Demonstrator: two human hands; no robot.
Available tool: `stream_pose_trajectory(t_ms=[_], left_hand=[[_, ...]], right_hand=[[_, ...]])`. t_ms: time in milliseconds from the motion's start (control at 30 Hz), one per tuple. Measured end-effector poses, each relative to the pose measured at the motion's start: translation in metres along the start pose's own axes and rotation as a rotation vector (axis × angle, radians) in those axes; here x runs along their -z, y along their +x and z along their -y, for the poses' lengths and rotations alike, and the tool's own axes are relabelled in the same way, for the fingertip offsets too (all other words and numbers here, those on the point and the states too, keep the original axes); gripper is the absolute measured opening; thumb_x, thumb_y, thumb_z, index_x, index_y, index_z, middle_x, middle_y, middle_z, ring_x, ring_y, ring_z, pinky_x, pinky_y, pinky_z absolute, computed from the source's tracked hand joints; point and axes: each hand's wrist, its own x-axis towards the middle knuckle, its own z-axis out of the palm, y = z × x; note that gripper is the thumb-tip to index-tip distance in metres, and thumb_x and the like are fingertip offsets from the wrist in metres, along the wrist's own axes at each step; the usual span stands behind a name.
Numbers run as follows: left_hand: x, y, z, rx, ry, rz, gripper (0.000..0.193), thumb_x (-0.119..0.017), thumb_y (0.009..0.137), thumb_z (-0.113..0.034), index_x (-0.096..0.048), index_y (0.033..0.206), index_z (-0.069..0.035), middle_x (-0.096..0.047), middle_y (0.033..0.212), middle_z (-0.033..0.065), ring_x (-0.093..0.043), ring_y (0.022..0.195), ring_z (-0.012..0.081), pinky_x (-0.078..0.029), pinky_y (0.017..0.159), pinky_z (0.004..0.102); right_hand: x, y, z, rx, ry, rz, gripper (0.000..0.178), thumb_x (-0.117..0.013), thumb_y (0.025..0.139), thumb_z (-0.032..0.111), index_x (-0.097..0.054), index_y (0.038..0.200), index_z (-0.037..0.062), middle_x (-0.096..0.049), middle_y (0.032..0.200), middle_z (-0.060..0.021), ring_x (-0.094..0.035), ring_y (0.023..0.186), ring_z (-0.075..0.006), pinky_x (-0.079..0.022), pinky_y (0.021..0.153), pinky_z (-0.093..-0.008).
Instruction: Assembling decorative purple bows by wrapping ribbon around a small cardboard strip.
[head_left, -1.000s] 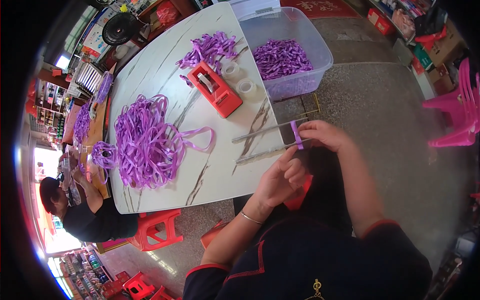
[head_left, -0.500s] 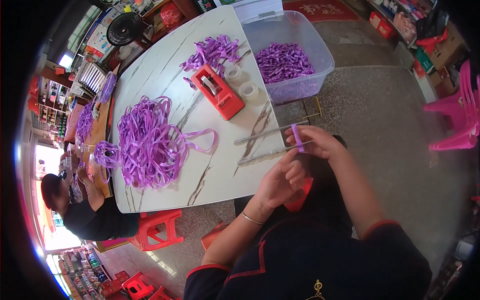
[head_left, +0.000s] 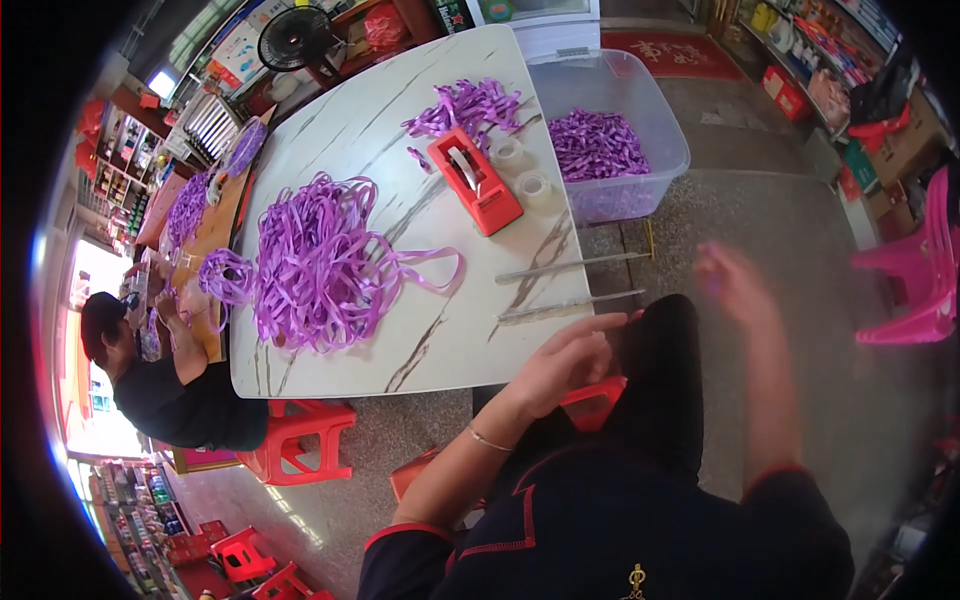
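Right of centre: right hand (head_left: 738, 285) blurred, purple ribbon (head_left: 712, 287) at its curled fingertips, grip unclear.
Mid-frame: left hand (head_left: 570, 365) loosely half open, empty, index just below lower rod (head_left: 570, 306).

Two thin rods (head_left: 570, 267) overhanging tabletop (head_left: 470, 345)

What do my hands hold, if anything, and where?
Your right hand may hold something purple, too blurred to tell which part. Left hand: nothing visible.

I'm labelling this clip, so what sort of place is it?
Probably a small shop used as a workspace: stocked shelves, plus a table bearing purple ribbon and a red tape dispenser.
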Motion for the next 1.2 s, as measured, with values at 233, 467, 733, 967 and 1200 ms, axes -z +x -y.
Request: stream_pose_trajectory(t_ms=[233,467,733,967,1200], left_hand=[[-0.034,0.013,-0.045,-0.424,0.744,0.017,0.045,-0.057,0.084,-0.003,-0.043,0.127,-0.003,-0.053,0.093,0.0009,-0.051,0.081,0.0063,-0.044,0.072,0.0214],[-0.016,0.011,-0.050,-0.503,0.741,-0.067,0.019,-0.061,0.081,0.000,-0.060,0.100,0.003,-0.063,0.087,0.0058,-0.058,0.073,0.0099,-0.048,0.068,0.0224],[0.020,-0.025,-0.045,-0.500,0.566,-0.267,0.018,-0.060,0.083,-0.001,-0.059,0.100,0.004,-0.063,0.085,0.0048,-0.057,0.072,0.0082,-0.048,0.065,0.0212],[0.092,-0.064,-0.075,-0.582,1.138,-0.849,0.025,-0.065,0.078,-0.006,-0.060,0.102,-0.004,-0.062,0.078,0.0060,-0.059,0.068,0.0112,-0.047,0.062,0.0229],[0.151,-0.106,-0.115,-0.422,2.063,-1.275,0.026,-0.065,0.066,-0.006,-0.064,0.092,-0.010,-0.056,0.089,0.0058,-0.052,0.088,0.0274,-0.042,0.075,0.0376]], right_hand=[[-0.113,-0.091,0.046,0.223,-0.678,0.153,0.044,-0.046,0.090,0.020,-0.040,0.129,0.0008,-0.059,0.069,-0.0041,-0.054,0.061,-0.0094,-0.043,0.058,-0.0214],[-0.143,-0.078,0.025,0.074,-0.490,0.452,0.043,-0.048,0.089,0.022,-0.042,0.128,0.0071,-0.061,0.071,-0.0060,-0.056,0.061,-0.0103,-0.043,0.055,-0.0211],[-0.187,-0.071,0.002,0.529,-0.950,0.340,0.021,-0.063,0.080,0.012,-0.063,0.098,0.0013,-0.062,0.069,-0.0077,-0.058,0.058,-0.0103,-0.045,0.054,-0.0243],[-0.243,0.026,0.037,0.706,-1.101,0.331,0.019,-0.060,0.081,0.016,-0.064,0.094,0.0021,-0.058,0.059,-0.0056,-0.053,0.052,-0.0099,-0.043,0.052,-0.0247],[-0.319,0.132,0.057,1.182,-1.360,0.110,0.030,-0.056,0.085,0.028,-0.061,0.102,0.0035,-0.063,0.085,-0.0132,-0.060,0.080,-0.0249,-0.046,0.070,-0.0314]])
